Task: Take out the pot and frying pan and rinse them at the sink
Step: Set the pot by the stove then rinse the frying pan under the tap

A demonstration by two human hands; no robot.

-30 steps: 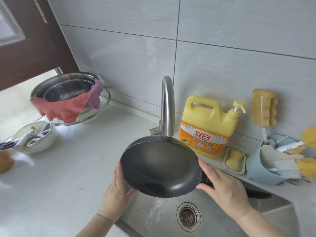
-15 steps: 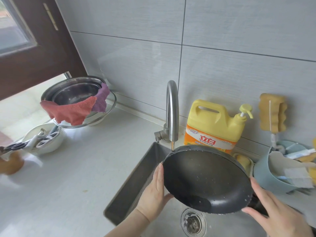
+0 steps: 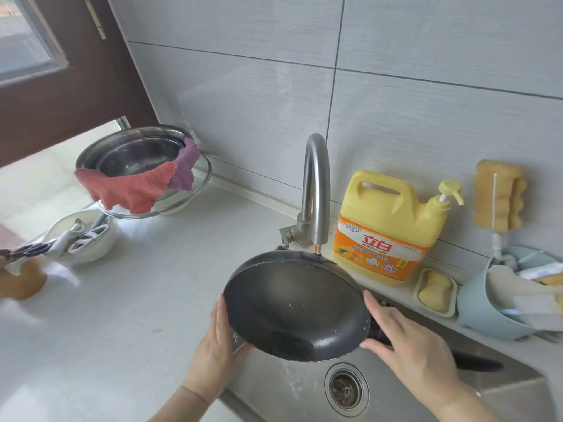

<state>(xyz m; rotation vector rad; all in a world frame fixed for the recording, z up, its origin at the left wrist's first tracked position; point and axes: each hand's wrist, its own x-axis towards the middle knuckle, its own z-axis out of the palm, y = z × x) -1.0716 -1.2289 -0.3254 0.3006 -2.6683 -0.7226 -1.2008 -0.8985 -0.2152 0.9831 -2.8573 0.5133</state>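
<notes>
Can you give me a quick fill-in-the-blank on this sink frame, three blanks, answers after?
1. The frying pan is held tilted over the ____.
2. The left hand supports the pan's rim; the right hand is at the pan's ____.
3. The dish soap jug beside the faucet is mainly ____ in colour.

Missing words: sink; handle; yellow

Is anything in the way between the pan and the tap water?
No. The frying pan sits tilted right under the faucet, over the sink. The left hand and right hand hold its sides, outside that gap.
</notes>
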